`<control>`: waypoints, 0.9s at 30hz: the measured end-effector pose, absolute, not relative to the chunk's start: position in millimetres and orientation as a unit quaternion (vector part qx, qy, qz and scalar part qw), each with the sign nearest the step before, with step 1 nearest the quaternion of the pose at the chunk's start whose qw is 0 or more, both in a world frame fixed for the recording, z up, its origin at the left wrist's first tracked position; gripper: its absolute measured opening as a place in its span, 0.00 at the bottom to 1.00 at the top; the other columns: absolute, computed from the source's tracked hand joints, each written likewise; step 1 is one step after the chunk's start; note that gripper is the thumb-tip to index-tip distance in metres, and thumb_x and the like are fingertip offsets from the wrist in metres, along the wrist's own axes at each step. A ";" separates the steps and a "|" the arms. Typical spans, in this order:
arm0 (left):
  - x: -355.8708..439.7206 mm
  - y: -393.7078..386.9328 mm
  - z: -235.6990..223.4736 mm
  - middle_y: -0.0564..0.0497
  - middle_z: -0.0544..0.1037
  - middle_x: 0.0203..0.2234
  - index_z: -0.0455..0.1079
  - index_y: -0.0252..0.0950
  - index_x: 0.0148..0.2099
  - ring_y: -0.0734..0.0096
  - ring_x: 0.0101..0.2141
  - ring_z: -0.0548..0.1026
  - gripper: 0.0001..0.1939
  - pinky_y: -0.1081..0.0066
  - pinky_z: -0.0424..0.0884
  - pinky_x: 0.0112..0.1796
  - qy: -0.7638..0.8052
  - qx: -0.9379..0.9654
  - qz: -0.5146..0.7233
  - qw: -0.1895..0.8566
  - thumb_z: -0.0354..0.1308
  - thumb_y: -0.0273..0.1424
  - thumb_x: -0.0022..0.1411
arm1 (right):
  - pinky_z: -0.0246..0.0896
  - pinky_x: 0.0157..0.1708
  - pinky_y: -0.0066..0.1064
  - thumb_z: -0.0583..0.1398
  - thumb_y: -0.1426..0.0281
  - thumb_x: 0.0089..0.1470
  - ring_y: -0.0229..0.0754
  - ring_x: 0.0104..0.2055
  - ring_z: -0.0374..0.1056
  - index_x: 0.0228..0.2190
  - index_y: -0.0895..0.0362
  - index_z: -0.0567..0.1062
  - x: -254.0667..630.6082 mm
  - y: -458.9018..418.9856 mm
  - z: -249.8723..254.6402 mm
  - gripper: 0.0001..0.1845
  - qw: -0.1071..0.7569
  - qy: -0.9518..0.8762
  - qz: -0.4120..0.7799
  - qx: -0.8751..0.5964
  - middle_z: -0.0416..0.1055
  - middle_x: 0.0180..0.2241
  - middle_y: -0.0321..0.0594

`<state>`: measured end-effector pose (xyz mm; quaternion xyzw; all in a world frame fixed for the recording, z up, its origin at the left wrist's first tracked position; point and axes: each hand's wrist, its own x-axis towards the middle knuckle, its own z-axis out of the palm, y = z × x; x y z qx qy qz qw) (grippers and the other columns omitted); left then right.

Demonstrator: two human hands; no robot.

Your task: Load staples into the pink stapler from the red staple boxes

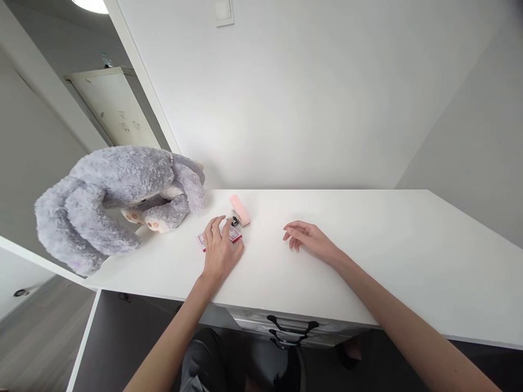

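Observation:
My left hand [219,250] is over a small flat white box with red edges [236,234]. Its fingers are spread and partly cover the box; whether they touch it I cannot tell. Just beyond the index fingertip lies a small black and shiny metal item [234,221], too small to name for sure. Beside that item, a pink stapler [239,210] lies at a slant on the white tabletop [269,277]. To the right, my right hand [306,238] is held above or on the tabletop, fingers loosely curved and apart, holding nothing.
A large grey-purple plush toy [126,174] with long limbs takes up the left end of the table, leaning by a doorway. The wall [306,98] rises behind the far edge. Drawers with black handles [292,325] are below the front edge, near my legs.

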<state>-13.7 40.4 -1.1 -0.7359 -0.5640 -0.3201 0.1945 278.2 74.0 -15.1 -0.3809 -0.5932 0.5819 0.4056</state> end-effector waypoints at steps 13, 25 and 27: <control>27.8 35.6 -14.9 0.59 0.55 0.17 0.49 0.38 0.26 0.75 0.20 0.49 0.13 0.69 0.45 0.26 -0.440 -0.862 -0.252 -0.002 0.50 0.21 0.57 | 0.61 0.25 0.31 0.61 0.49 0.58 0.39 0.26 0.69 0.35 0.53 0.77 278.8 82.3 -28.6 0.20 0.454 -0.597 0.448 -0.487 0.77 0.31 0.40; 26.0 39.1 -18.1 0.58 0.50 0.16 0.44 0.39 0.25 0.72 0.21 0.42 0.15 0.67 0.42 0.27 -0.459 -0.863 -0.206 -0.043 0.49 0.19 0.50 | 0.60 0.28 0.33 0.59 0.48 0.60 0.40 0.27 0.70 0.35 0.53 0.76 277.2 76.5 -25.1 0.21 0.430 -0.624 0.412 -0.507 0.78 0.31 0.39; 26.4 38.7 -17.3 0.58 0.50 0.16 0.44 0.39 0.25 0.72 0.21 0.43 0.15 0.67 0.42 0.27 -0.467 -0.860 -0.200 -0.047 0.49 0.19 0.51 | 0.60 0.29 0.33 0.60 0.47 0.60 0.41 0.27 0.70 0.35 0.53 0.76 277.1 75.9 -24.5 0.21 0.428 -0.624 0.411 -0.508 0.78 0.31 0.39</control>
